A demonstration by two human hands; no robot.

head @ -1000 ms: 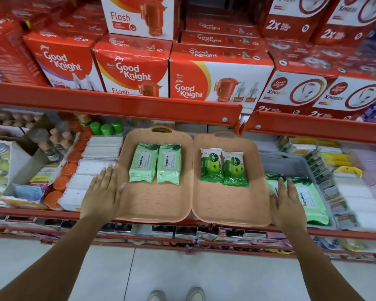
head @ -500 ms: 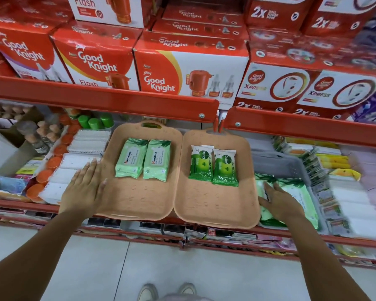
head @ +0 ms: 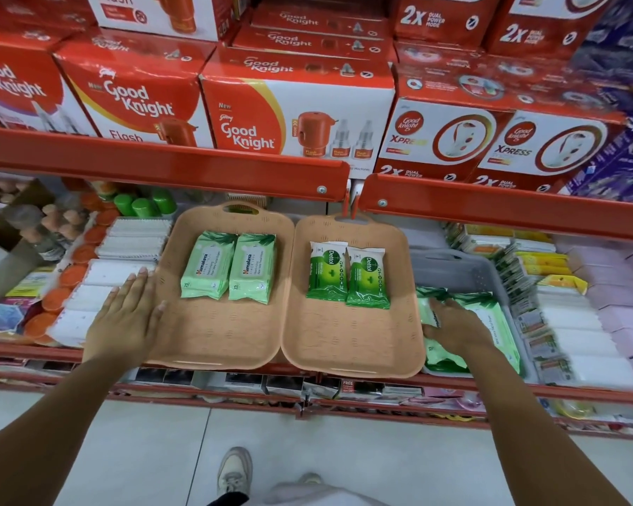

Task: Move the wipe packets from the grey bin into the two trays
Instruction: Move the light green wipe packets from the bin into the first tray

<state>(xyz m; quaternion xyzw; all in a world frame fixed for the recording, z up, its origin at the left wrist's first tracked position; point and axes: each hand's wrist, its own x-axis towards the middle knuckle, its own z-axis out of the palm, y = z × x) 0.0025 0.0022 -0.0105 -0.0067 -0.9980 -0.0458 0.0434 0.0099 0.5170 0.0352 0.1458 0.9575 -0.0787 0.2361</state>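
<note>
Two peach trays (head: 216, 334) are being kept side by side on a shop shelf; Himalaya packets (head: 229, 266) are lying in the left one, Dettol packets (head: 348, 273) in the right. More Himalaya wipe packets (head: 490, 323) are waiting in the grey bin (head: 465, 268), far right. These look soft, light and slippery, best pinched across the middle. Since half a second ago, the right hand (head: 454, 325) is being lowered deeper onto them, possibly closing, though the grip cannot be told. The left hand (head: 127, 317) is being rested flat, fingers spread, against the left tray.

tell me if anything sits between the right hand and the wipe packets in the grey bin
Nothing visible does: the right hand is already down on the light green packets inside the grey bin. Whether its fingers have closed on one cannot be told.
</note>
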